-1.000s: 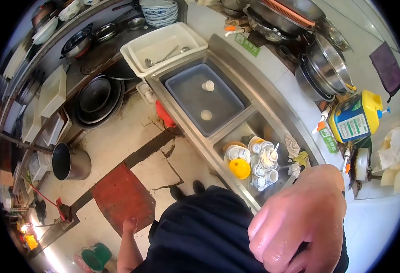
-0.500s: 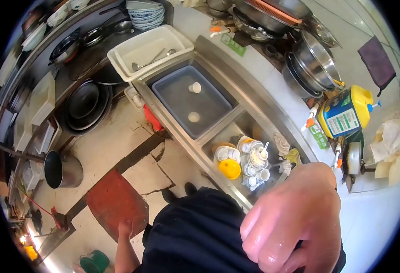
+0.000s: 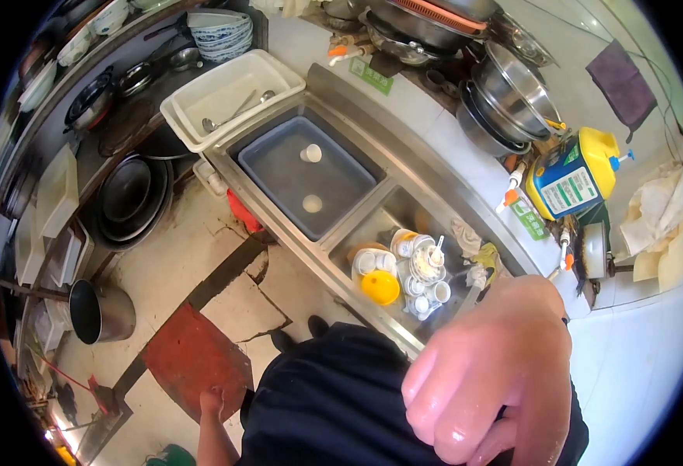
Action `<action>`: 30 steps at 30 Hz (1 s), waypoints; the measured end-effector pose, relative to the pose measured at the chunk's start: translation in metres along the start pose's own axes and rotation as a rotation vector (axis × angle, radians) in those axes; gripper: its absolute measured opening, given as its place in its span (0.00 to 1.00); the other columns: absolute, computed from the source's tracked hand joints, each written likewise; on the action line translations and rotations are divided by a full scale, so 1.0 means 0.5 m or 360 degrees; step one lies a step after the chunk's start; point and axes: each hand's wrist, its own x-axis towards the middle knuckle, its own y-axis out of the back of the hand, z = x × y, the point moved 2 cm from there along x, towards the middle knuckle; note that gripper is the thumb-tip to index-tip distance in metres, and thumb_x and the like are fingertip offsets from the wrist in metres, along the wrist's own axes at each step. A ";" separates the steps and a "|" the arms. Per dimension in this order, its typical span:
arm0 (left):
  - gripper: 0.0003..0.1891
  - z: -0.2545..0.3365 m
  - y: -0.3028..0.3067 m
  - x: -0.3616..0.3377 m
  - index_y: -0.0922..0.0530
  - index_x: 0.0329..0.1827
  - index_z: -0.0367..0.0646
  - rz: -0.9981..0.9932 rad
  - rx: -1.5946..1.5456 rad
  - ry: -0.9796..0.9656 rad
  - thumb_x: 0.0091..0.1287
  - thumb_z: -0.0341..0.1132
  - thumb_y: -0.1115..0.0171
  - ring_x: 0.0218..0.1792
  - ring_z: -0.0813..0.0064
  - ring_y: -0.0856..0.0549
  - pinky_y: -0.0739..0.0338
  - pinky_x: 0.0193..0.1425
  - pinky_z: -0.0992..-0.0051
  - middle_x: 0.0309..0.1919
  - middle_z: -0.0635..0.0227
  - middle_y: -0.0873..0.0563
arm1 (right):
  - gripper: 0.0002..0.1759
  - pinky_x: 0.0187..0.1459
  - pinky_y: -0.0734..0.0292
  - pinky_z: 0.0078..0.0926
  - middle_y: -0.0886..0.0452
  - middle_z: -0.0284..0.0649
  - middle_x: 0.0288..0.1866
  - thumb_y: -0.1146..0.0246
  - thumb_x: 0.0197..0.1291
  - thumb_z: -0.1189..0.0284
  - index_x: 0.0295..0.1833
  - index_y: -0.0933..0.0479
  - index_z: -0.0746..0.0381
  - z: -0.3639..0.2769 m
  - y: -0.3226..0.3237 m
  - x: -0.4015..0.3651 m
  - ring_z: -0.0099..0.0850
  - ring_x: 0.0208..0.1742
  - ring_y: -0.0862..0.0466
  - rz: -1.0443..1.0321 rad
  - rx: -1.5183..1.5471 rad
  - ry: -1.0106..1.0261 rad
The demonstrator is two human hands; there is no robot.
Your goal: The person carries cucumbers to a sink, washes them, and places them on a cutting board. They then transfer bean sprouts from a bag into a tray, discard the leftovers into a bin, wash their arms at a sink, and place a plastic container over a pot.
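Note:
Large and close to the camera, my right hand is raised at the lower right, its wet fingers curled into a loose fist with nothing showing in them. My left hand hangs low over the red mat, small in the view, fingers drawn in. Beyond my right hand, a steel sink basin holds several white cups, a yellow bowl and a white spoon. In the neighbouring basin a grey tub contains water and two small white cups.
A cream tray with ladles sits at the sink's far end. Steel pots and a yellow-blue jug line the wall side. On the left are shelves of pans, and a tall metal pot stands on the floor.
The view has shifted slightly, so the sink and shelves sit a little further left. My right hand remains curled at the lower right; my left hand still hangs low.

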 end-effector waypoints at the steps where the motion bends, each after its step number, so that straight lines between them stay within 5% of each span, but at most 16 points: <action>1: 0.11 -0.006 -0.006 0.001 0.18 0.37 0.37 -0.0008 0.0002 -0.0001 0.59 0.35 0.41 0.32 0.62 0.14 0.22 0.36 0.67 0.28 0.56 0.14 | 0.11 0.27 0.35 0.29 0.29 0.37 0.29 0.40 0.58 0.76 0.26 0.34 0.58 -0.002 0.008 0.000 0.35 0.27 0.28 -0.0177 0.0070 -0.0064; 3: 0.11 -0.004 -0.007 0.016 0.18 0.37 0.37 -0.0136 -0.0129 0.0210 0.58 0.36 0.40 0.33 0.58 0.14 0.22 0.36 0.65 0.29 0.53 0.15 | 0.08 0.28 0.33 0.29 0.27 0.38 0.30 0.40 0.58 0.77 0.28 0.29 0.58 0.001 -0.009 -0.011 0.35 0.28 0.27 -0.0347 0.0135 -0.0130; 4: 0.11 0.001 -0.006 0.020 0.18 0.37 0.37 -0.0140 -0.0127 0.0206 0.58 0.36 0.40 0.33 0.58 0.14 0.22 0.36 0.65 0.29 0.53 0.15 | 0.04 0.25 0.36 0.27 0.28 0.35 0.27 0.39 0.58 0.75 0.38 0.24 0.55 0.009 -0.034 -0.024 0.33 0.24 0.28 -0.0014 0.0056 0.0032; 5: 0.11 0.015 0.004 0.019 0.18 0.36 0.38 -0.0180 -0.0266 0.0307 0.58 0.36 0.40 0.33 0.57 0.14 0.22 0.36 0.64 0.30 0.53 0.15 | 0.12 0.22 0.39 0.26 0.29 0.32 0.23 0.38 0.59 0.73 0.49 0.19 0.51 0.016 -0.042 -0.037 0.32 0.20 0.29 0.0317 -0.0026 0.0194; 8: 0.10 -0.076 -0.078 0.033 0.18 0.35 0.38 -0.0176 -0.0475 0.0444 0.58 0.35 0.41 0.32 0.58 0.14 0.23 0.36 0.65 0.28 0.54 0.15 | 0.03 0.31 0.29 0.30 0.25 0.36 0.31 0.38 0.59 0.75 0.35 0.20 0.56 0.041 0.004 -0.069 0.35 0.31 0.24 -0.0020 -0.0037 0.0015; 9: 0.09 -0.112 -0.109 0.041 0.17 0.34 0.38 -0.0133 -0.0548 0.0479 0.57 0.34 0.41 0.31 0.60 0.14 0.23 0.35 0.66 0.27 0.54 0.15 | 0.05 0.34 0.27 0.31 0.23 0.40 0.34 0.40 0.60 0.74 0.39 0.19 0.59 0.057 0.019 -0.088 0.36 0.33 0.22 -0.0056 0.0071 -0.0148; 12: 0.09 0.052 0.013 0.006 0.17 0.35 0.38 -0.0093 -0.0198 0.0252 0.57 0.32 0.42 0.29 0.62 0.14 0.23 0.34 0.67 0.25 0.54 0.15 | 0.09 0.40 0.24 0.29 0.20 0.43 0.37 0.40 0.60 0.74 0.44 0.18 0.64 0.168 0.076 -0.189 0.36 0.37 0.20 0.0145 0.0316 -0.0364; 14: 0.09 0.077 0.024 -0.003 0.18 0.34 0.38 -0.0096 -0.0287 0.0316 0.56 0.32 0.42 0.29 0.62 0.14 0.23 0.33 0.67 0.25 0.54 0.16 | 0.16 0.47 0.24 0.30 0.20 0.53 0.46 0.37 0.55 0.72 0.48 0.22 0.68 0.277 0.111 -0.346 0.39 0.43 0.19 0.0897 0.0412 -0.1257; 16: 0.08 0.067 0.015 -0.007 0.18 0.34 0.37 -0.0095 -0.0374 0.0382 0.56 0.31 0.42 0.29 0.61 0.14 0.23 0.33 0.67 0.25 0.53 0.16 | 0.19 0.50 0.25 0.34 0.20 0.54 0.46 0.40 0.56 0.70 0.52 0.24 0.67 0.359 0.127 -0.450 0.45 0.47 0.20 0.0585 -0.1169 -0.1856; 18: 0.10 0.013 -0.033 -0.003 0.18 0.34 0.36 -0.0163 -0.0756 0.0630 0.57 0.34 0.43 0.31 0.56 0.14 0.22 0.35 0.64 0.27 0.50 0.16 | 0.21 0.51 0.26 0.36 0.20 0.52 0.47 0.42 0.57 0.66 0.56 0.26 0.62 0.482 0.121 -0.678 0.48 0.49 0.21 -0.0111 -0.2211 -0.2494; 20: 0.12 -0.013 -0.039 0.000 0.18 0.35 0.37 -0.0113 -0.0416 0.0411 0.57 0.36 0.43 0.32 0.55 0.15 0.22 0.36 0.62 0.28 0.50 0.16 | 0.19 0.51 0.27 0.40 0.19 0.46 0.45 0.42 0.54 0.68 0.54 0.25 0.57 0.486 0.065 -0.710 0.45 0.45 0.19 0.0404 -0.1585 -0.2303; 21: 0.13 -0.018 -0.043 -0.013 0.18 0.35 0.38 -0.0090 -0.0055 0.0173 0.58 0.39 0.43 0.33 0.53 0.15 0.22 0.37 0.60 0.28 0.49 0.16 | 0.19 0.50 0.26 0.41 0.19 0.46 0.45 0.42 0.54 0.67 0.53 0.24 0.57 0.496 0.046 -0.727 0.45 0.46 0.19 0.0343 -0.1574 -0.2432; 24: 0.16 0.020 -0.022 -0.028 0.17 0.36 0.43 -0.0154 -0.0049 0.0360 0.60 0.46 0.45 0.37 0.50 0.16 0.23 0.42 0.57 0.32 0.49 0.16 | 0.19 0.46 0.25 0.42 0.19 0.46 0.44 0.41 0.52 0.64 0.52 0.24 0.56 0.525 0.004 -0.757 0.46 0.46 0.19 -0.0068 -0.1456 -0.2708; 26: 0.16 0.004 -0.048 -0.023 0.17 0.39 0.48 -0.0120 0.0014 0.0200 0.61 0.49 0.46 0.41 0.51 0.17 0.23 0.46 0.57 0.37 0.51 0.16 | 0.19 0.45 0.25 0.42 0.19 0.46 0.44 0.41 0.52 0.65 0.51 0.24 0.56 0.554 -0.012 -0.779 0.45 0.46 0.19 -0.0397 -0.1235 -0.2785; 28: 0.19 0.053 -0.016 -0.025 0.19 0.47 0.50 -0.0480 0.0181 0.0439 0.63 0.52 0.46 0.45 0.50 0.18 0.24 0.49 0.56 0.42 0.51 0.17 | 0.20 0.46 0.25 0.41 0.19 0.47 0.43 0.41 0.52 0.65 0.52 0.23 0.56 0.565 -0.020 -0.750 0.45 0.46 0.19 -0.0508 -0.1245 -0.2677; 30: 0.19 0.073 -0.017 -0.040 0.19 0.45 0.43 -0.0242 -0.0134 0.0545 0.62 0.48 0.47 0.46 0.48 0.19 0.25 0.51 0.57 0.40 0.47 0.17 | 0.21 0.47 0.24 0.40 0.19 0.46 0.44 0.40 0.52 0.65 0.53 0.24 0.56 0.582 -0.021 -0.725 0.45 0.46 0.20 -0.0357 -0.1305 -0.2449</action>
